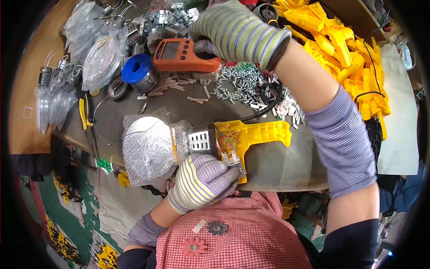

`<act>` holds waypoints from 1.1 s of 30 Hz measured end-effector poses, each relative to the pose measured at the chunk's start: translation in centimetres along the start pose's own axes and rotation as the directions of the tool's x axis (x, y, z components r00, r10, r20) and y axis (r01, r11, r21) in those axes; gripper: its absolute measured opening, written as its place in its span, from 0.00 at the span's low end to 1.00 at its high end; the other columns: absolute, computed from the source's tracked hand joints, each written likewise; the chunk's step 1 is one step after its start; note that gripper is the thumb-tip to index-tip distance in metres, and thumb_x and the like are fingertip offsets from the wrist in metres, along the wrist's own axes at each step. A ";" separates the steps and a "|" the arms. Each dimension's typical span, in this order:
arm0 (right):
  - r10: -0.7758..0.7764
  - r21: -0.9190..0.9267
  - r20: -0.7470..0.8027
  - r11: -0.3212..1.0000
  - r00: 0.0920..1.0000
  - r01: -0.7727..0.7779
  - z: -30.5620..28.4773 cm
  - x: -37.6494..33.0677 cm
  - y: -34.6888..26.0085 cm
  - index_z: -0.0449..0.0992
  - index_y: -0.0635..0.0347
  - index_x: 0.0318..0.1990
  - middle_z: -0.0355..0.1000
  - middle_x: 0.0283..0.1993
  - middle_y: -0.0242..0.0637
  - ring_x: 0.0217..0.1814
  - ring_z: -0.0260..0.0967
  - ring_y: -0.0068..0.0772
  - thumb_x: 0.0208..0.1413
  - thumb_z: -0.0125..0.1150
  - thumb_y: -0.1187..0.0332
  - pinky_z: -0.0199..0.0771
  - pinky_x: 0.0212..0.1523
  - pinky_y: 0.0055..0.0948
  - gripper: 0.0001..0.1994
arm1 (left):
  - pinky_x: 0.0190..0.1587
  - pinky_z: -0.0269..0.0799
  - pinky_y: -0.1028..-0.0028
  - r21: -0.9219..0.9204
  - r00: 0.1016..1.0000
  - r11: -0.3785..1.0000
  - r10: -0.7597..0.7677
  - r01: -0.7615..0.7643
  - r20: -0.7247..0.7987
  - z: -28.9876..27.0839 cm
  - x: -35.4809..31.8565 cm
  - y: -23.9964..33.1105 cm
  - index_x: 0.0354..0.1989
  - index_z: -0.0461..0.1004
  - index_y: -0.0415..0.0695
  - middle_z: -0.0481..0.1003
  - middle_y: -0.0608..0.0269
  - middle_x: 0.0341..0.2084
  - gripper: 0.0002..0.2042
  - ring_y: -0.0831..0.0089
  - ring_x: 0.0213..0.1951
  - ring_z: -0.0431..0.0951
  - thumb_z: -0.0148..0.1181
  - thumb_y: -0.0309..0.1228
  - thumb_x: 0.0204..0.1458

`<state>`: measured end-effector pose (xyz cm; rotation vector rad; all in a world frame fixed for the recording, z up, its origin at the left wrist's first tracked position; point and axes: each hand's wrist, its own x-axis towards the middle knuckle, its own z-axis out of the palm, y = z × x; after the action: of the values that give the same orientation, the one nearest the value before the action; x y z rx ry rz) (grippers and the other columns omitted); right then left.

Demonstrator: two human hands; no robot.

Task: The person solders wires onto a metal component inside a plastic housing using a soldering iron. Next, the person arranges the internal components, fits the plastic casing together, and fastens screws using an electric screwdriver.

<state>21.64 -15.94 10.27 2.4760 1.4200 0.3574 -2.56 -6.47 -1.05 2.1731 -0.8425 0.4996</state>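
While gripping the yellow plastic housing [251, 136] at the near table edge [286, 172], left hand [201, 179] (gloved, striped) fingers clamped on its lower wired corner; right hand [237, 33] far across, curled over orange meter [181, 56], beside solder spool [139, 71].

grey knit gloves striped in yellow-green are worn on the left hand [201, 179] and right hand [237, 33], with lilac ribbed sleeve covers [342, 143] and a red gingham apron [237, 233].
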 end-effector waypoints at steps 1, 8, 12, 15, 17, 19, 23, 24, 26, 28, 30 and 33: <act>-0.033 0.072 -0.171 0.996 0.985 0.046 1.4 -0.5 -0.3 0.83 0.45 0.45 0.81 0.37 0.37 0.40 0.80 0.42 0.56 0.61 0.59 0.76 0.39 0.46 0.12 | 0.33 0.74 0.64 0.014 1.000 1.000 -0.011 0.011 0.012 -0.1 0.0 0.1 0.38 0.81 0.45 0.74 0.65 0.32 0.17 0.65 0.30 0.76 0.73 0.32 0.37; 0.127 0.159 -0.244 0.983 0.961 -0.090 1.5 -1.2 -1.9 0.84 0.59 0.43 0.82 0.41 0.42 0.45 0.81 0.43 0.57 0.58 0.67 0.79 0.39 0.44 0.11 | 0.31 0.72 0.62 0.435 0.908 0.863 0.062 -0.256 0.414 -3.1 3.9 3.3 0.31 0.78 0.47 0.71 0.64 0.24 0.11 0.64 0.27 0.73 0.64 0.33 0.35; 0.138 0.194 -0.178 0.976 0.974 -0.103 2.0 -1.1 -2.2 0.84 0.54 0.41 0.82 0.40 0.40 0.45 0.81 0.43 0.53 0.62 0.70 0.79 0.40 0.43 0.09 | 0.24 0.65 0.66 0.462 0.738 0.721 0.102 -0.517 0.667 -2.7 5.9 3.3 0.22 0.71 0.50 0.69 0.64 0.21 0.08 0.67 0.25 0.71 0.58 0.39 0.35; 0.145 0.242 -0.201 0.966 0.969 -0.094 1.6 -1.4 -2.5 0.84 0.54 0.41 0.82 0.41 0.40 0.45 0.81 0.44 0.54 0.61 0.70 0.79 0.42 0.42 0.10 | 0.19 0.62 0.69 0.370 0.684 0.721 0.195 -0.586 0.703 -2.7 6.9 2.0 0.21 0.72 0.48 0.67 0.65 0.19 0.06 0.70 0.21 0.70 0.59 0.35 0.42; 0.154 0.245 -0.221 0.965 0.963 -0.098 1.3 -1.7 -2.5 0.84 0.54 0.42 0.82 0.41 0.40 0.46 0.81 0.43 0.53 0.61 0.71 0.80 0.43 0.42 0.10 | 0.19 0.63 0.67 0.329 0.680 0.760 0.196 -0.560 0.706 -2.8 7.1 1.6 0.21 0.73 0.48 0.69 0.64 0.19 0.06 0.68 0.21 0.73 0.59 0.36 0.42; 0.129 0.264 -0.204 0.962 0.970 -0.072 1.1 -1.9 -2.5 0.84 0.54 0.43 0.82 0.42 0.40 0.47 0.81 0.43 0.53 0.61 0.70 0.80 0.43 0.42 0.10 | 0.19 0.64 0.65 0.404 0.709 0.773 0.081 -0.489 0.701 -2.5 7.1 1.7 0.21 0.73 0.49 0.70 0.64 0.18 0.07 0.68 0.20 0.73 0.59 0.37 0.41; 0.146 0.266 -0.207 0.960 0.967 -0.088 1.1 -2.2 -2.3 0.84 0.55 0.43 0.82 0.43 0.41 0.47 0.81 0.43 0.54 0.62 0.70 0.80 0.44 0.43 0.11 | 0.20 0.65 0.64 0.534 0.800 0.784 -0.082 -0.316 0.595 -1.8 5.7 2.8 0.21 0.73 0.49 0.70 0.63 0.18 0.07 0.67 0.20 0.74 0.61 0.37 0.43; 0.138 0.255 -0.210 0.964 0.968 -0.082 1.2 -2.3 -2.2 0.84 0.56 0.44 0.82 0.42 0.41 0.47 0.81 0.43 0.54 0.62 0.70 0.80 0.44 0.43 0.11 | 0.20 0.65 0.64 0.564 0.830 0.794 -0.144 -0.227 0.538 -1.5 5.4 2.9 0.22 0.73 0.49 0.70 0.63 0.18 0.08 0.66 0.20 0.75 0.63 0.38 0.43; 0.141 0.264 -0.220 0.961 0.965 -0.081 1.7 -2.3 -2.2 0.84 0.55 0.44 0.82 0.43 0.41 0.47 0.81 0.43 0.54 0.61 0.70 0.80 0.44 0.42 0.11 | 0.23 0.67 0.65 0.549 0.905 0.830 -0.157 -0.095 0.395 -1.3 4.6 2.8 0.23 0.74 0.48 0.72 0.62 0.21 0.11 0.63 0.23 0.76 0.70 0.38 0.41; 0.146 0.268 -0.221 0.960 0.964 -0.083 1.9 -1.7 -2.3 0.83 0.55 0.44 0.82 0.43 0.42 0.48 0.80 0.44 0.54 0.61 0.70 0.80 0.45 0.41 0.11 | 0.26 0.70 0.64 0.399 0.958 0.917 -0.123 0.009 0.261 -1.7 2.7 1.5 0.25 0.75 0.48 0.73 0.62 0.23 0.11 0.62 0.25 0.77 0.72 0.36 0.39; 0.147 0.268 -0.211 0.959 0.966 -0.087 2.0 -1.3 -2.3 0.84 0.55 0.44 0.81 0.45 0.43 0.48 0.80 0.45 0.54 0.62 0.67 0.79 0.44 0.43 0.12 | 0.34 0.75 0.64 0.172 0.990 0.980 -0.112 0.096 0.084 -1.6 1.8 1.3 0.30 0.78 0.46 0.75 0.61 0.32 0.14 0.61 0.31 0.77 0.75 0.31 0.34; 0.141 0.310 -0.256 0.949 0.956 -0.057 2.4 -1.1 -2.1 0.84 0.57 0.45 0.81 0.47 0.46 0.49 0.80 0.47 0.55 0.60 0.68 0.80 0.45 0.44 0.13 | 0.36 0.73 0.65 0.197 0.985 0.980 -0.054 0.021 0.162 -2.3 1.7 0.7 0.35 0.77 0.44 0.75 0.59 0.34 0.16 0.61 0.32 0.76 0.76 0.32 0.38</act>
<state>20.23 -16.12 7.18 2.8427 1.5576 0.5649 -2.07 -5.74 1.78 2.4334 -0.8705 0.3989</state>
